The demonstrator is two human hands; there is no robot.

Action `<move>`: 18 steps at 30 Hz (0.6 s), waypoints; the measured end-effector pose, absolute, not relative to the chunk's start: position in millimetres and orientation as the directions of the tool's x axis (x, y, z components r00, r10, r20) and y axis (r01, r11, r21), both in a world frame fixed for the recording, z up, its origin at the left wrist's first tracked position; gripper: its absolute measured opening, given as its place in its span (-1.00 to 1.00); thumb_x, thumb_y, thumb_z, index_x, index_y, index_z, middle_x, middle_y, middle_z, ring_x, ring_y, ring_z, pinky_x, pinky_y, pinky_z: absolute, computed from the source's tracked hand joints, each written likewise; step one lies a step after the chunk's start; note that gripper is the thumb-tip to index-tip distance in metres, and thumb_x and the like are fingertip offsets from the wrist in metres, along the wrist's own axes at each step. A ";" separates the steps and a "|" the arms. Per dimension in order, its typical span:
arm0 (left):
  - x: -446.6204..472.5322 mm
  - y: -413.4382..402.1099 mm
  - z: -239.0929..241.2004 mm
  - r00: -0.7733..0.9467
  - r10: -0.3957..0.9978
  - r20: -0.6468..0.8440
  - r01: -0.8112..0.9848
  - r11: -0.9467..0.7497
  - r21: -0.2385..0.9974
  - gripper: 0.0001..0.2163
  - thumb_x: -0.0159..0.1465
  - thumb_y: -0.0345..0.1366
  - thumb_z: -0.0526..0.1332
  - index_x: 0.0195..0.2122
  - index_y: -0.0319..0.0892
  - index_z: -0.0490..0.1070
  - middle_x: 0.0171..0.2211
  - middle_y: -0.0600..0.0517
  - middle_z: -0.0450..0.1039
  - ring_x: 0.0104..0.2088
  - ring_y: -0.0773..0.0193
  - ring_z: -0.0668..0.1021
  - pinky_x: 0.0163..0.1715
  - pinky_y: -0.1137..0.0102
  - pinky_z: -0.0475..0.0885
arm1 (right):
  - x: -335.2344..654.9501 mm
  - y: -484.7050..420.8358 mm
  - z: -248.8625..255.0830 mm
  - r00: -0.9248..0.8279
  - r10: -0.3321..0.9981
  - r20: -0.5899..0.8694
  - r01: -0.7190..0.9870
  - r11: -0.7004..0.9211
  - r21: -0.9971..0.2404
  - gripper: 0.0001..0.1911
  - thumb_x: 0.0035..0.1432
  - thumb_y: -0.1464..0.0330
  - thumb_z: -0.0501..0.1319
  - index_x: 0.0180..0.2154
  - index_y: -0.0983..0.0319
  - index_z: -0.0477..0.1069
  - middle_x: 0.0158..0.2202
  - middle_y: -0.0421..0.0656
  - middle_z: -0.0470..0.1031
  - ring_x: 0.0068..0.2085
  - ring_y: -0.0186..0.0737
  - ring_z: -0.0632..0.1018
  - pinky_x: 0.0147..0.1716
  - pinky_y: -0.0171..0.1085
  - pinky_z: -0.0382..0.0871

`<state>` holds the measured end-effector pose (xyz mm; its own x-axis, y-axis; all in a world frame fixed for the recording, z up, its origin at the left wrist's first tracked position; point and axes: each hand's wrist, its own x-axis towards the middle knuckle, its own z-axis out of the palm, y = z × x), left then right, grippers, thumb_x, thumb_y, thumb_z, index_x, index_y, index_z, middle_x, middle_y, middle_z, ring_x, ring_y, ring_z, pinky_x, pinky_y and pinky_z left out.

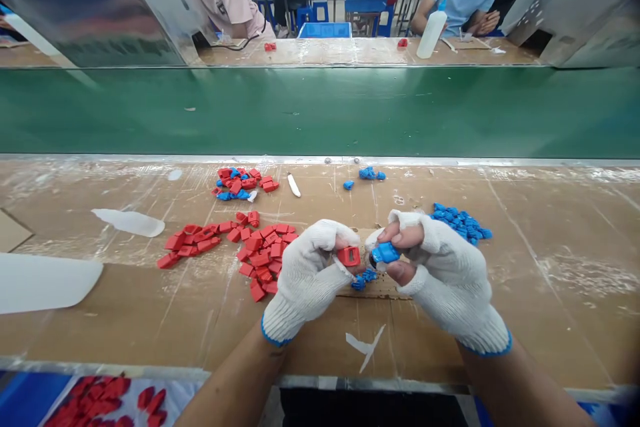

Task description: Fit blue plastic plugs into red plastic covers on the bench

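Observation:
Both of my hands wear white gloves with bare fingertips and meet over the middle of the bench. Between the thumb and fingers of my left hand [315, 270] is a red plastic piece [349, 255] with a rectangular opening facing right. My right hand [445, 273] pinches a blue plastic piece [385, 253] with a dark end pointing left. A small gap separates the two pieces. Beneath them lie several small blue parts [364, 279] on the bench. Beside my left hand spreads a pile of red pieces [265, 253]; behind my right hand is a pile of blue pieces [460, 221].
A mixed red and blue heap [240, 183] lies farther back, near a white-handled tool [293, 185]. Tape strips [366, 347] stick to the brown bench [550, 293]. Beyond runs a green belt [320, 110], with people seated across it. A bin of red pieces [100, 400] stands at lower left.

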<state>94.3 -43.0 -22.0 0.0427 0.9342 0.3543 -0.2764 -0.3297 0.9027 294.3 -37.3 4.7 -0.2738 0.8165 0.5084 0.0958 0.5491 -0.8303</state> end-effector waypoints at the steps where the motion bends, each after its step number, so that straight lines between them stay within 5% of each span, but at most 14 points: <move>1: 94.0 -43.0 -22.6 0.041 0.927 0.374 -0.269 -0.350 0.897 -0.73 0.21 -0.42 0.49 -0.32 -0.12 0.36 -0.31 0.05 0.61 -0.38 0.31 0.64 -0.39 0.43 0.59 | 292.0 -36.7 5.9 -0.282 0.806 0.520 0.095 0.563 -0.821 -0.80 0.30 0.47 0.40 -0.11 0.08 0.54 -0.17 -0.18 0.65 -0.17 -0.13 0.69 -0.19 -0.15 0.67; 12: 90.8 -45.0 -21.7 0.035 0.918 0.396 -0.158 -0.386 0.909 -0.81 0.21 -0.47 0.46 -0.34 -0.14 0.46 -0.31 -0.01 0.66 -0.35 0.26 0.68 -0.37 0.42 0.59 | 285.0 -30.7 12.9 -0.344 0.692 0.635 0.227 0.717 -0.659 -0.84 0.25 0.52 0.41 -0.24 0.14 0.55 -0.21 -0.18 0.68 -0.24 -0.22 0.70 -0.24 -0.27 0.66; 18: 88.8 -45.5 -21.1 0.069 0.917 0.394 -0.006 -0.394 0.919 -0.85 0.21 -0.46 0.45 -0.39 -0.14 0.52 -0.32 -0.02 0.68 -0.35 0.23 0.68 -0.37 0.38 0.59 | 282.1 -29.7 18.3 -0.402 0.652 0.643 0.263 0.755 -0.601 -0.76 0.25 0.57 0.34 -0.40 0.14 0.49 -0.40 -0.22 0.58 -0.41 -0.24 0.61 -0.47 -0.28 0.55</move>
